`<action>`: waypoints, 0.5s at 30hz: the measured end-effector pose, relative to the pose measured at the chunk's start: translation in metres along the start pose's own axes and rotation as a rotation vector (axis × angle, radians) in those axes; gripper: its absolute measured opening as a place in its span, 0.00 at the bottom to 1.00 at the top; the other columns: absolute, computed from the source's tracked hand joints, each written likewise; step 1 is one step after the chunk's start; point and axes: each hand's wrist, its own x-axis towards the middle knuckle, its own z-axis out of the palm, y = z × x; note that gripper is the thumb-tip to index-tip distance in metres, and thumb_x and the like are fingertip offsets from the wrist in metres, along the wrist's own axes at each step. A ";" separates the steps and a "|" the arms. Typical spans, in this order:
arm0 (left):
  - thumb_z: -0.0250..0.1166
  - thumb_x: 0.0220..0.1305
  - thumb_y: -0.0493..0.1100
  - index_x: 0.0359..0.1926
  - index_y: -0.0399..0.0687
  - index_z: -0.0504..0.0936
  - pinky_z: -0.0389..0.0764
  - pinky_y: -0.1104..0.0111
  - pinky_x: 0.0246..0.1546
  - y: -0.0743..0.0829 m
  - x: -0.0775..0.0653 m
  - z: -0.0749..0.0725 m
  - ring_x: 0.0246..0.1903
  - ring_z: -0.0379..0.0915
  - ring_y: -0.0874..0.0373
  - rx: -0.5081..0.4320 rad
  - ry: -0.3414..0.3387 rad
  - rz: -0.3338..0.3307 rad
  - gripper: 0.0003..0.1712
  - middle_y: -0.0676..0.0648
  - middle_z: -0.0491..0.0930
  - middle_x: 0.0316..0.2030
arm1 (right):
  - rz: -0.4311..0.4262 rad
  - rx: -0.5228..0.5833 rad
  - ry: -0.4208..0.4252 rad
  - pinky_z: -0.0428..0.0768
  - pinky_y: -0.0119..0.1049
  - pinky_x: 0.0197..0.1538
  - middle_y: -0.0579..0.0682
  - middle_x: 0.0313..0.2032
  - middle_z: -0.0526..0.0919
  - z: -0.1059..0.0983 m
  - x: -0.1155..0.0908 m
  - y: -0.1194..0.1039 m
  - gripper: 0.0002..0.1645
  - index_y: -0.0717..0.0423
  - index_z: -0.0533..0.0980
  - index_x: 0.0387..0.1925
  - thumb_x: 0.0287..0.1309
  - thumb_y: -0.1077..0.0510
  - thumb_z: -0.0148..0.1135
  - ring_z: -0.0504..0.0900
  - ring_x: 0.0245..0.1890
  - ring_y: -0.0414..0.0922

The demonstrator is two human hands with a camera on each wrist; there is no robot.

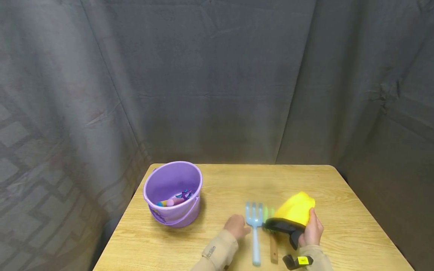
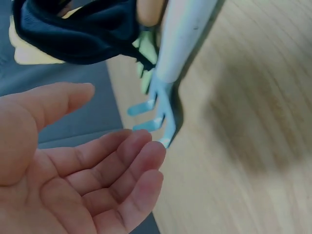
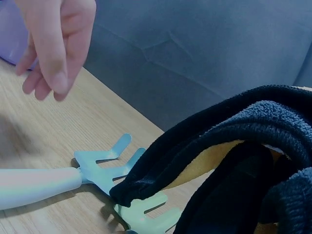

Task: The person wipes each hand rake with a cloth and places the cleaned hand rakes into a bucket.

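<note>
- Yellow cloth piece (image 1: 295,209) with black edging (image 1: 285,225), held by one side in the right hand (image 1: 312,230), above the surface (image 1: 352,226), partly covering the green rake (image 1: 266,212).
- Probably handles light, soft and floppy; hardly fragile, and unlikely to slip, given the fuzzy grey band (image 3: 265,119).
- Best taken by the thick edging, opposite the present hold.
- Left hand (image 1: 235,226) empty, with thumb well apart from loosely bent fingers, just beside the blue fork (image 1: 254,222).
</note>
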 end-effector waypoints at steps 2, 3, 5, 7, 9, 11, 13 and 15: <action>0.67 0.48 0.44 0.16 0.43 0.69 0.65 0.71 0.15 -0.001 0.003 0.006 0.13 0.59 0.60 -0.022 -0.002 -0.024 0.16 0.50 0.65 0.13 | 0.001 -0.007 0.000 0.75 0.26 0.34 0.40 0.31 0.80 0.000 0.000 0.000 0.14 0.49 0.80 0.26 0.56 0.46 0.56 0.76 0.34 0.34; 0.67 0.48 0.46 0.17 0.42 0.71 0.66 0.71 0.16 -0.002 0.005 0.009 0.14 0.60 0.60 -0.022 0.002 -0.034 0.16 0.51 0.67 0.14 | 0.001 -0.011 0.000 0.75 0.26 0.34 0.40 0.30 0.80 0.000 0.001 0.001 0.14 0.49 0.80 0.26 0.56 0.46 0.56 0.76 0.34 0.34; 0.68 0.47 0.50 0.20 0.42 0.74 0.68 0.72 0.19 -0.004 0.009 0.018 0.16 0.63 0.60 0.000 0.011 -0.047 0.17 0.51 0.70 0.17 | 0.005 -0.005 0.001 0.76 0.26 0.34 0.41 0.30 0.80 0.000 0.001 0.001 0.13 0.49 0.80 0.26 0.56 0.46 0.56 0.77 0.33 0.35; 0.68 0.45 0.53 0.22 0.42 0.76 0.70 0.72 0.21 -0.006 0.012 0.027 0.18 0.66 0.61 0.013 0.017 -0.060 0.18 0.51 0.73 0.19 | 0.010 0.003 -0.002 0.76 0.26 0.34 0.41 0.30 0.80 -0.001 0.002 0.002 0.13 0.49 0.79 0.26 0.56 0.46 0.56 0.77 0.33 0.35; 0.68 0.44 0.55 0.22 0.44 0.75 0.70 0.72 0.21 -0.008 0.013 0.035 0.18 0.66 0.61 0.030 0.020 -0.064 0.19 0.52 0.73 0.19 | 0.015 0.009 -0.006 0.76 0.27 0.34 0.41 0.30 0.80 -0.001 0.002 0.002 0.13 0.49 0.79 0.27 0.56 0.46 0.56 0.77 0.33 0.35; 0.69 0.43 0.55 0.20 0.45 0.73 0.69 0.72 0.19 -0.008 0.013 0.040 0.17 0.64 0.61 0.020 0.012 -0.073 0.20 0.52 0.71 0.17 | 0.020 0.012 -0.008 0.76 0.27 0.35 0.41 0.30 0.80 -0.002 0.002 0.002 0.12 0.49 0.79 0.27 0.56 0.46 0.56 0.77 0.34 0.34; 0.69 0.43 0.56 0.20 0.46 0.72 0.68 0.71 0.19 -0.008 0.013 0.044 0.16 0.63 0.61 0.014 -0.002 -0.092 0.20 0.53 0.68 0.17 | 0.022 0.007 -0.008 0.76 0.26 0.35 0.40 0.31 0.80 -0.002 0.002 0.002 0.12 0.48 0.79 0.27 0.56 0.46 0.56 0.77 0.34 0.34; 0.69 0.42 0.57 0.21 0.46 0.72 0.67 0.71 0.19 -0.008 0.013 0.046 0.16 0.62 0.61 0.021 -0.017 -0.111 0.21 0.53 0.67 0.17 | 0.024 0.007 -0.009 0.76 0.26 0.35 0.40 0.31 0.80 -0.002 0.002 0.002 0.12 0.48 0.79 0.28 0.56 0.46 0.56 0.77 0.34 0.34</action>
